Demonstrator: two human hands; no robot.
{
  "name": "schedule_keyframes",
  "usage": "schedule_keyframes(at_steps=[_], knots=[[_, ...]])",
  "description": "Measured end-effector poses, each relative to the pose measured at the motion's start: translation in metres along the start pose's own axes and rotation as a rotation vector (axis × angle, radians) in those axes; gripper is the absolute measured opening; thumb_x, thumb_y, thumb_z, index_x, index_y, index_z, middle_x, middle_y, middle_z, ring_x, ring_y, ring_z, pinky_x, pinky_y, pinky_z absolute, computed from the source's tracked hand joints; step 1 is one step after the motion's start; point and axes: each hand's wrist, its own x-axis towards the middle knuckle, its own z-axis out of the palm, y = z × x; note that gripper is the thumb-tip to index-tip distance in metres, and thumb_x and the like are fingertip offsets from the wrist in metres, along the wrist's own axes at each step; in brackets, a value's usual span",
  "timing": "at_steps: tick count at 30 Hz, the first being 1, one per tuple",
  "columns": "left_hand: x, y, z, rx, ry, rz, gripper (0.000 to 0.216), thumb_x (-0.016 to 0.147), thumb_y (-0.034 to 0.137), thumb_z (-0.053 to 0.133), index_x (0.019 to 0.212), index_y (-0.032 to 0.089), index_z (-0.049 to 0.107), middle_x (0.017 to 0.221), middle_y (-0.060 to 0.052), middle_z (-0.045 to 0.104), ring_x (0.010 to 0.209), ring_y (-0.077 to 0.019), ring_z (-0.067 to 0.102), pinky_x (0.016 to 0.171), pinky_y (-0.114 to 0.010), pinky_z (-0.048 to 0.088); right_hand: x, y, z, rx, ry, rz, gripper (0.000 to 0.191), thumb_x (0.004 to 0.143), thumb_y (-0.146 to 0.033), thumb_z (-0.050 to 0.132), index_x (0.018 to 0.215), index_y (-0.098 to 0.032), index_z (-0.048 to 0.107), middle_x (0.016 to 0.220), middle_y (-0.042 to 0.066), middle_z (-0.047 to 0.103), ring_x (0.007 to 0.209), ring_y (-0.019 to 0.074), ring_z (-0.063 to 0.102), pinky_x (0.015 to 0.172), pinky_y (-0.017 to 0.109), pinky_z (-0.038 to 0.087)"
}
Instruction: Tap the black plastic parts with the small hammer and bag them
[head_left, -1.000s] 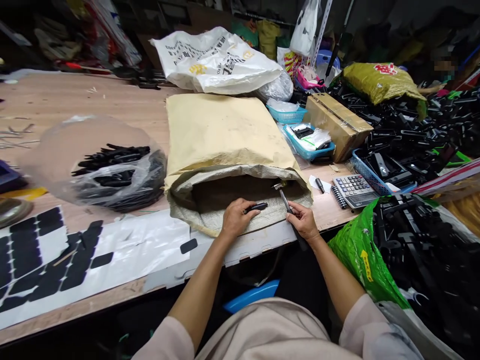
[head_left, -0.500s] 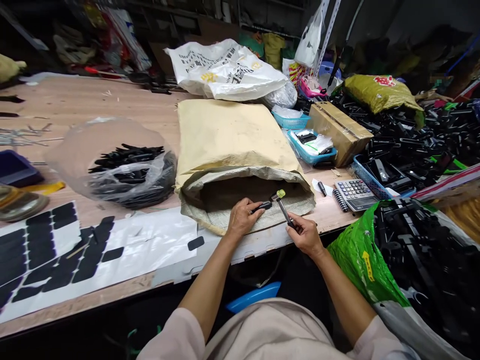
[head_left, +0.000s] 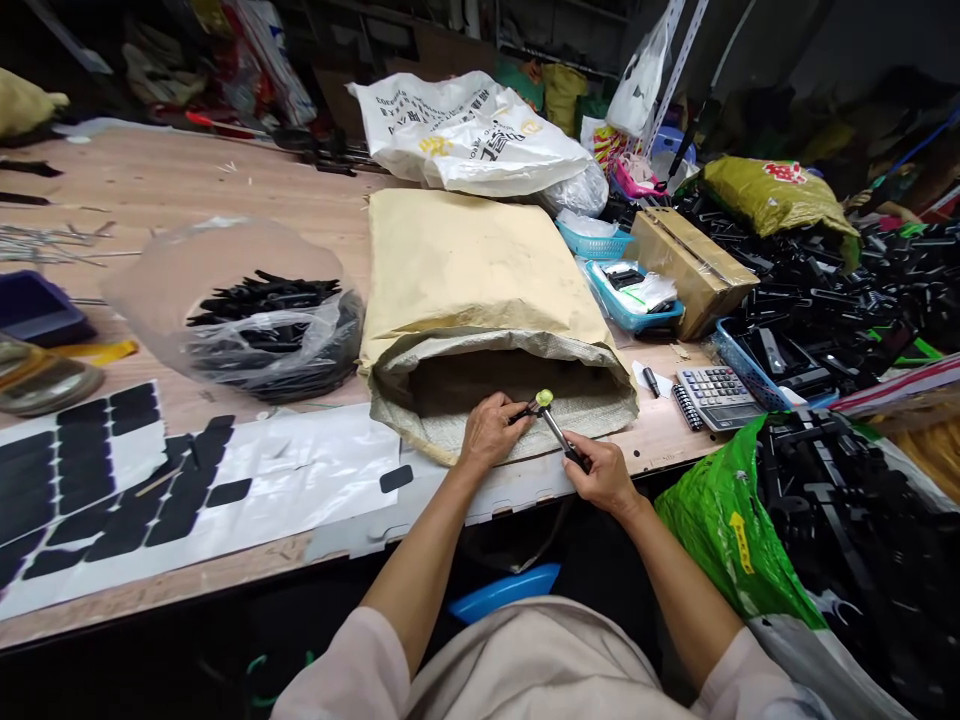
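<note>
My right hand [head_left: 604, 472] is closed round the dark handle of a small hammer [head_left: 556, 430]. Its shaft is shiny metal and its head has a yellow-green face. In the pinched fingers of my left hand [head_left: 489, 430] is a small black part [head_left: 523, 412], largely covered by the fingers and the hammer head. The head overlaps the tip of this part; whether they touch I cannot tell. Both hands are at the open mouth of a tan woven sack [head_left: 480, 260], whose dark inside faces me.
Left of the sack, a clear plastic bag [head_left: 169, 340] holds black pieces. Black stickers [head_left: 82, 460] lie on white sheets. To the right are a calculator [head_left: 716, 393], a blue basket [head_left: 637, 318], a cardboard box [head_left: 694, 270] and a green bag [head_left: 720, 500] full of black parts.
The hammer has moved left, bringing its head from beside the black part to over its tip. My left hand keeps its pinch. The whole view has shifted slightly.
</note>
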Motion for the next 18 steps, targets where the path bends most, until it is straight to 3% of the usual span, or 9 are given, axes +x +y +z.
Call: schedule_keyframes(at_steps=[3, 7, 13, 16, 18], knots=[[-0.001, 0.002, -0.001, -0.012, -0.004, -0.031, 0.025, 0.086, 0.038, 0.067, 0.106, 0.029, 0.078, 0.084, -0.002, 0.061, 0.08, -0.0167, 0.057, 0.073, -0.028, 0.043, 0.003, 0.008, -0.001, 0.071, -0.016, 0.058, 0.045, 0.08, -0.023, 0.062, 0.123, -0.014, 0.07, 0.061, -0.003, 0.055, 0.048, 0.0103, 0.045, 0.049, 0.023, 0.04], [-0.002, 0.0, -0.002, -0.045, -0.006, -0.05, 0.026, 0.086, 0.04, 0.067, 0.105, 0.027, 0.078, 0.086, -0.002, 0.063, 0.083, -0.0174, 0.06, 0.074, -0.028, 0.045, 0.008, 0.027, -0.005, 0.234, 0.091, 0.157, 0.044, 0.081, -0.025, 0.064, 0.123, -0.014, 0.07, 0.059, -0.005, 0.048, 0.047, 0.009, 0.04, 0.048, 0.022, 0.038], [-0.002, 0.011, -0.012, -0.164, 0.078, 0.045, 0.031, 0.097, 0.04, 0.048, 0.111, 0.021, 0.067, 0.097, -0.005, 0.064, 0.087, -0.0177, 0.06, 0.078, -0.03, 0.047, 0.015, 0.042, -0.008, 0.508, 0.163, 0.285, 0.045, 0.079, -0.03, 0.066, 0.121, -0.013, 0.069, 0.057, -0.006, 0.052, 0.053, 0.0121, 0.053, 0.057, 0.026, 0.047], [-0.029, 0.029, -0.024, -0.209, 0.17, 0.053, 0.033, 0.1, 0.041, 0.039, 0.113, 0.021, 0.063, 0.098, -0.006, 0.064, 0.088, -0.0191, 0.059, 0.081, -0.033, 0.048, 0.015, 0.043, -0.009, 0.54, 0.15, 0.288, 0.045, 0.077, -0.029, 0.067, 0.119, -0.013, 0.07, 0.056, -0.006, 0.053, 0.052, 0.0117, 0.054, 0.055, 0.025, 0.046], [-0.064, 0.041, -0.03, -0.204, 0.122, 0.134, 0.034, 0.099, 0.043, 0.039, 0.11, 0.023, 0.063, 0.097, -0.008, 0.066, 0.09, -0.0212, 0.06, 0.083, -0.036, 0.048, 0.015, 0.044, -0.008, 0.55, 0.142, 0.289, 0.046, 0.077, -0.029, 0.067, 0.119, -0.013, 0.069, 0.057, -0.006, 0.056, 0.053, 0.0113, 0.055, 0.056, 0.025, 0.046]])
